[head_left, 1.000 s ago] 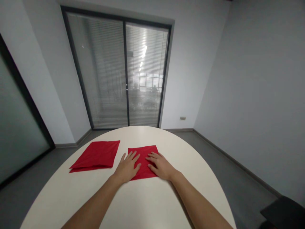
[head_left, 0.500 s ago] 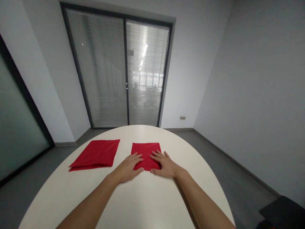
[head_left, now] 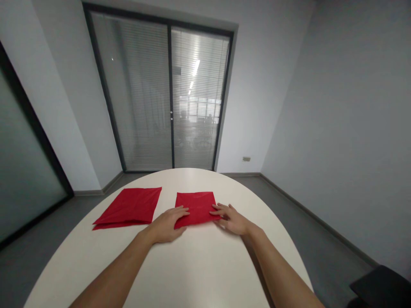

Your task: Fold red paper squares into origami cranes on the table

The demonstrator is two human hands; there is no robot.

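Note:
In the head view a small folded red cloth lies in front of me on the white round table. My left hand rests over its near left corner, fingers stretched across the top and thumb by the front edge. At the right edge is my right hand, with fingertips on top and the thumb under the near right corner, which looks slightly raised. A larger folded red cloth, its layers showing along the front, lies to the left, apart from both hands.
The table's rounded far edge faces a glazed partition with blinds. Plain walls stand left and right. A dark seat-like object is at the lower right, beyond the table edge.
Both hands have moved outward from the small cloth's middle to its sides. My right thumb has gone under the near right corner, and the front edge there has lifted a little.

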